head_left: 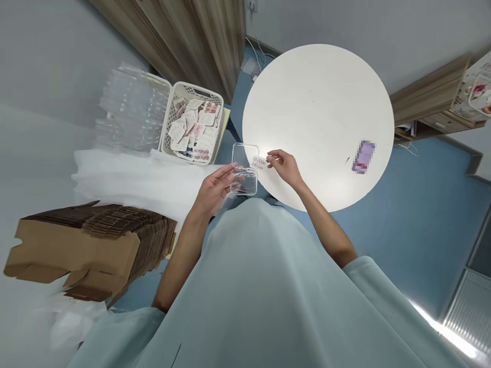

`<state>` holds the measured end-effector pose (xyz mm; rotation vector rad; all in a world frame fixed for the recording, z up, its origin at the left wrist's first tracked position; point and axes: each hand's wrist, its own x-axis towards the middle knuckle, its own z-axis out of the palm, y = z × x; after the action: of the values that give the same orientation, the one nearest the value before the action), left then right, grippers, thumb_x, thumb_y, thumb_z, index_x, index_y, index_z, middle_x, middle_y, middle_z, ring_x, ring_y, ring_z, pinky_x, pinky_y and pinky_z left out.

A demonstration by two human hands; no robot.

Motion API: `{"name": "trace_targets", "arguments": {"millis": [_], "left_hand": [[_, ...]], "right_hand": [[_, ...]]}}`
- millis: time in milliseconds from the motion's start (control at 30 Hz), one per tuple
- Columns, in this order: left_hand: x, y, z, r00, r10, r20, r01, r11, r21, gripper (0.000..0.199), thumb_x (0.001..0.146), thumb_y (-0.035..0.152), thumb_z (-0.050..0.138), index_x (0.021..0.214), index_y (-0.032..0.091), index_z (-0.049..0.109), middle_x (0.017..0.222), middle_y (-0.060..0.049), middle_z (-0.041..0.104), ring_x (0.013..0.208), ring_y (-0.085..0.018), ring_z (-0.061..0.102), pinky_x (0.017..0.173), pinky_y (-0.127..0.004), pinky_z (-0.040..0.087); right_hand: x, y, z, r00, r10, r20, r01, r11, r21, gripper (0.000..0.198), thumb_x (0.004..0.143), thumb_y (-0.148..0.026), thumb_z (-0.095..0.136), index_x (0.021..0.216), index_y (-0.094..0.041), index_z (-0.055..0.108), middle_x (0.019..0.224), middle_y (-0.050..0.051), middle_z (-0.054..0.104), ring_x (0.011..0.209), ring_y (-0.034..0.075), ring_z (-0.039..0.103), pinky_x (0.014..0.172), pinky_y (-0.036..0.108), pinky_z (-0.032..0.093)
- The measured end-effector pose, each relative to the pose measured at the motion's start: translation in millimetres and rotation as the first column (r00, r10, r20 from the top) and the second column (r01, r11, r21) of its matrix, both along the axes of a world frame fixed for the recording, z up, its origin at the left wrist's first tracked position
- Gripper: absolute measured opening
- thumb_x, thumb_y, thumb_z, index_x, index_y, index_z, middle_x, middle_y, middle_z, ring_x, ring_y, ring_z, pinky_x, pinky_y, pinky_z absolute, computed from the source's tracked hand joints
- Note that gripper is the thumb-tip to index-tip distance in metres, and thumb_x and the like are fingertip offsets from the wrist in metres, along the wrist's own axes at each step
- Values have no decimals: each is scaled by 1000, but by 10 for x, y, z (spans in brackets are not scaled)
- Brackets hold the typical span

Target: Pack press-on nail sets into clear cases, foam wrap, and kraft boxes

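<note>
My left hand (pixel 213 190) grips a clear plastic case (pixel 244 182), its hinged lid swung up and away from me. Nothing shows inside the case. Just right of it, my right hand (pixel 284 166) has thumb and fingers pinched at the edge of a small see-through sheet (pixel 259 162) with rows of pinkish pieces. The sheet lies beside the case's lid, over the near left rim of the round white table (pixel 318 112). What the pinkish pieces are is too small to tell.
A white basket (pixel 195 88) of small cards and blister-like sheets stands at left, beside stacked clear plastic cases (pixel 130 112). White wrapping sheet (pixel 126 176) and flattened brown cardboard boxes (pixel 92 245) lie nearer. A blurred purple object (pixel 364 156) rests on the table's right.
</note>
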<state>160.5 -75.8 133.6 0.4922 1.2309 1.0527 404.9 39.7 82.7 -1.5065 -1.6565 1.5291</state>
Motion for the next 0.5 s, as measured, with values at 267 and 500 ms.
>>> {"name": "trace_targets", "arguments": {"millis": [267,500], "left_hand": [[-354,-179,12,999,49,-5,-49,999,2,60,91,48,85,145,28,69,139,-11,75,122,-28,74,102,-41,58],[-456,-180,35,1000,26,-1,-26,999,28,67,91,51,84,151,27,64,128,-10,79,121,-27,75,105,-43,58]], "right_hand": [[-259,109,-786,727,218,651,-285,959,-2,45,94,-39,81,131,-18,67,131,16,69,109,32,71,91,41,55],[-375,19,-947,645,202,737,-333,942,33,46,99,-41,74,135,-16,63,136,20,60,105,34,69,90,42,52]]}}
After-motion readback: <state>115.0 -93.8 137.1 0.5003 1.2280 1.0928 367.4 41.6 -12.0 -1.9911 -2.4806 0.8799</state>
